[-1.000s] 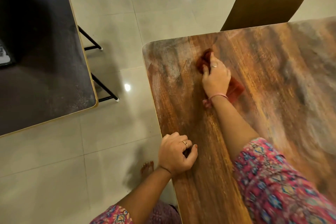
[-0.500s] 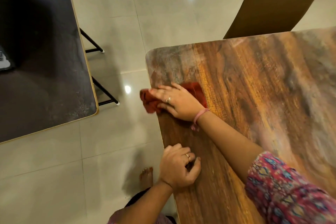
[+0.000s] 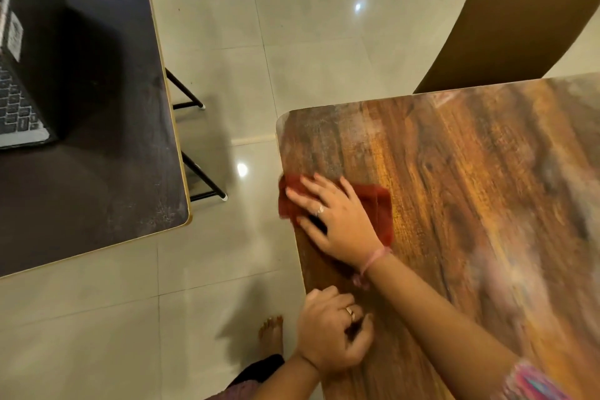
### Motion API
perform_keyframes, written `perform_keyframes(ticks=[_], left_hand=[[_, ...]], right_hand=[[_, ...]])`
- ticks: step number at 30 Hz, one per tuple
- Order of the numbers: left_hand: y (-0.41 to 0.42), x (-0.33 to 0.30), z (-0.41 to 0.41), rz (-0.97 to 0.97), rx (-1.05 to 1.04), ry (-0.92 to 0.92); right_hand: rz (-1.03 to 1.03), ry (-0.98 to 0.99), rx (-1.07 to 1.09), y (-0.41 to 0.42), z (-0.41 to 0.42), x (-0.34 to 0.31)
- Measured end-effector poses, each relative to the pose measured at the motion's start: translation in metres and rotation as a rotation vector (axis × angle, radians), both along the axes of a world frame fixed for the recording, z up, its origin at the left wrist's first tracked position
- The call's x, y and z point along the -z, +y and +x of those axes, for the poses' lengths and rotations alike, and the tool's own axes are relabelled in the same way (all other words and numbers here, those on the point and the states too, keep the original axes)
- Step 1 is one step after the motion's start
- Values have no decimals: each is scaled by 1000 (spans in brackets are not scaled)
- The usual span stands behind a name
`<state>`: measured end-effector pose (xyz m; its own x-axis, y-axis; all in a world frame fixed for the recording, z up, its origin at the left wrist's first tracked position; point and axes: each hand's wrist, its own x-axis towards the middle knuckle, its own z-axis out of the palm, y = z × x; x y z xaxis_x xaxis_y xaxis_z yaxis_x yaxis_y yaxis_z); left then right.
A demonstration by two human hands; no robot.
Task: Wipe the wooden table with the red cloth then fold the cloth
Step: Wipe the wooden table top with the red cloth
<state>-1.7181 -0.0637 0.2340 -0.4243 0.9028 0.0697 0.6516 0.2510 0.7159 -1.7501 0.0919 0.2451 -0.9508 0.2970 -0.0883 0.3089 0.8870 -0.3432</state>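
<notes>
I see my right hand point(image 3: 337, 224) lying flat on the red cloth point(image 3: 378, 204), fingers straight and spread, pressing it onto the wooden table point(image 3: 470, 188). The cloth sits at the table's left edge, a little nearer than the far left corner, and its left end reaches that edge. A ring shows on one finger and a pink thread band circles the wrist.

My left hand point(image 3: 331, 331) rests on the table's left edge nearer to me, fingers curled loosely inward with the thumb alongside them; it holds nothing that I can make out. It also wears a ring.

A tan chair point(image 3: 506, 26) stands at the far side of the table. To the left, across the pale tiled floor point(image 3: 227, 26), is a dark table point(image 3: 107, 172) with a laptop keyboard point(image 3: 16, 107) at its left. A bare foot point(image 3: 271, 331) stands on the tiles beside the wooden table.
</notes>
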Motion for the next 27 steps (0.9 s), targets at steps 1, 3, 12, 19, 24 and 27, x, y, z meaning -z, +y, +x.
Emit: perform_keyframes(ticks=[1,3,12,19,24,27], left_hand=[[0,0,0,-3,2,-16],[0,0,0,-15,10,-31],[3,-9,-4,20,29,42],[2,-9,-4,-20,25,34],[1,-4,-2,-26,25,35],[2,0,-1,-16,14,19]], right_hand=[[-6,-13,-18,-9,17,1],[14,-47,-28,-12,31,3],[0,-27,239,53,-121,1],[-6,20,171,23,-84,-1],[49,13,-123,3,-1,7],[117,15,-19,57,-4,6]])
